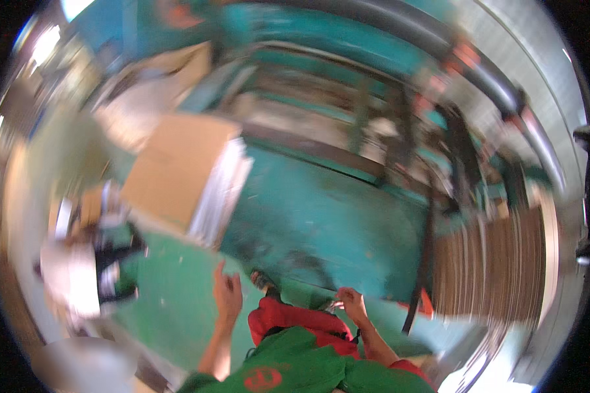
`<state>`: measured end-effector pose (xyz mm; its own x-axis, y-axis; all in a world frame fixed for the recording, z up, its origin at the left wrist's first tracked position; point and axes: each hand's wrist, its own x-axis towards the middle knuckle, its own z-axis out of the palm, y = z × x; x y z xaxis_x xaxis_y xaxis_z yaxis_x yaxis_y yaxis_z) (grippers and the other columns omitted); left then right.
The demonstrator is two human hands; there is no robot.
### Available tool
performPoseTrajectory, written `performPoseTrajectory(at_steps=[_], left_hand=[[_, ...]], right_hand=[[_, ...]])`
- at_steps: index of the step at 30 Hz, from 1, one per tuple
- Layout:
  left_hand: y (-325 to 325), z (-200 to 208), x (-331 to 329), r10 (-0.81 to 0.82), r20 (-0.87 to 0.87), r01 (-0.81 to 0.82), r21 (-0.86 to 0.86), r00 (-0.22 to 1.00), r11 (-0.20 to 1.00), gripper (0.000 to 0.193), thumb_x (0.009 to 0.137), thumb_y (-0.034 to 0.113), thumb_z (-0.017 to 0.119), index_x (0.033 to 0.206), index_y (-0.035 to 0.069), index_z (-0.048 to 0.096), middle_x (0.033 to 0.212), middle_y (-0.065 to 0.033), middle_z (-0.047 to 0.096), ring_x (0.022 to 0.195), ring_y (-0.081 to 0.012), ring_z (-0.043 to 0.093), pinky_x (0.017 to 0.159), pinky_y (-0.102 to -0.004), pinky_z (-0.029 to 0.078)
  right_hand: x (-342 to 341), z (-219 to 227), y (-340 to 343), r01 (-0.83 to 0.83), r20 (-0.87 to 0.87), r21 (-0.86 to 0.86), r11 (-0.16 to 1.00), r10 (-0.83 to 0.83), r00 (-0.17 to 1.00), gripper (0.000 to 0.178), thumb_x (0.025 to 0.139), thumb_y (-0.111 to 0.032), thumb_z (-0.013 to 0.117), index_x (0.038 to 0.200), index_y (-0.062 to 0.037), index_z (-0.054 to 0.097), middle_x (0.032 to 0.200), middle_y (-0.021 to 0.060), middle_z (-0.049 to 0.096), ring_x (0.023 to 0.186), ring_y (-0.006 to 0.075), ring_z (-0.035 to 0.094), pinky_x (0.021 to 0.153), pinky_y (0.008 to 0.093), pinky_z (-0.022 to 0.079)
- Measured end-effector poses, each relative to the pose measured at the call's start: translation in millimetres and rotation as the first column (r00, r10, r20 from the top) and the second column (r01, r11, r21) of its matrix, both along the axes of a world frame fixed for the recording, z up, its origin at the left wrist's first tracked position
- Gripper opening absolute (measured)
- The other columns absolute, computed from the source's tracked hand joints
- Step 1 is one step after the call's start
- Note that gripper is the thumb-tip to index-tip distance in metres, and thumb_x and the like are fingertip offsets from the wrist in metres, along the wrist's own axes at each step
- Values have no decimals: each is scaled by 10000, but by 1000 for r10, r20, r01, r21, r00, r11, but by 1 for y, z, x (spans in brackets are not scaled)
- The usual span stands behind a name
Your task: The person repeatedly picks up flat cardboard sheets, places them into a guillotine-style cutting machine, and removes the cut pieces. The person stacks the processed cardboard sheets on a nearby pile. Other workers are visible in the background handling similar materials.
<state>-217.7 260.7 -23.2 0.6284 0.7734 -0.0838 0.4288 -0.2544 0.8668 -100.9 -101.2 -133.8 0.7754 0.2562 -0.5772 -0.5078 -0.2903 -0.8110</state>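
My left hand [228, 293] is raised in front of me, above the green floor. Its index finger points forward and I see nothing in it. To its far side stands a stack of brown cardboard sheets [177, 171] with pale edges. My right hand [352, 304] is at the near edge of a teal machine bed [328, 226], with its fingers curled in. A small pale bit shows by those fingertips, too blurred to name.
Beyond the bed rises a teal machine with a long dark roller [413, 26]. At the right stands a bundle of upright brown cardboard [495, 265]. A person in a white top [72, 275] is on the left. Green floor [170, 288] lies between.
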Motion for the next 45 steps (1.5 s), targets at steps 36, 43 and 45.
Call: performPoseTrajectory(at_steps=[36,43,45], left_hand=[[-469,334,386,-791,572,901,-430,216,-65,257,828,257,710,983,73,620,881,-37,614,780,-151,626,647,-283,520],[-329,301,362,-780,613,801,-402,-124,-443,578,809,265,698,1304,70,473,936,-25,585,794,-141,584,702,-314,498],[-257,265,351,-798,542,808,-329,-262,-489,783,821,300,725,1450,49,331,1075,-65,592,929,-182,608,795,-341,511]], right_hand=[[-80,71,-191,382,332,-133,914,-322,886,351,888,-288,673,1028,33,649,928,129,704,882,179,654,793,337,520],[-50,109,-179,537,122,375,756,-614,780,322,936,-247,571,1146,-4,603,1013,124,674,921,230,653,800,347,516],[-35,131,-181,654,-87,595,468,-771,631,400,960,-296,517,1233,-5,540,1125,156,652,1019,263,632,867,377,515]])
